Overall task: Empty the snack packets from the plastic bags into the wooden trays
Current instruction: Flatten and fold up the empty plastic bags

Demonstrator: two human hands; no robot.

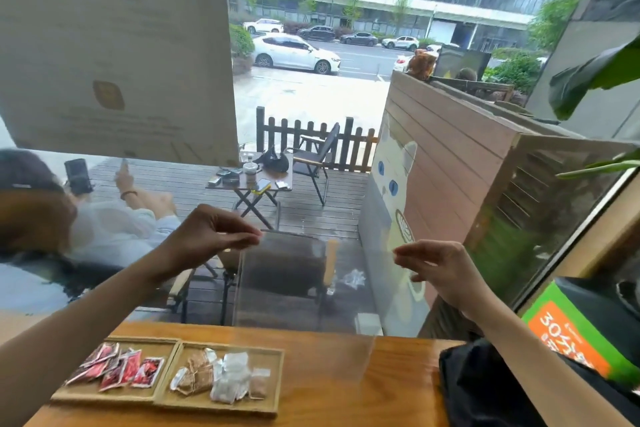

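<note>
I hold a clear, empty plastic bag (304,295) up in front of the window, stretched between both hands. My left hand (211,236) pinches its upper left corner and my right hand (440,267) pinches its upper right corner. Below on the wooden counter lie two wooden trays side by side. The left tray (114,393) holds several red snack packets (119,366). The right tray (266,404) holds brown and white packets (221,374).
A black bag (485,388) lies on the counter at the right, beside a green and orange box (581,333). A window stands just behind the counter (398,374). Outside, a person sits at the left near a folding table and chairs.
</note>
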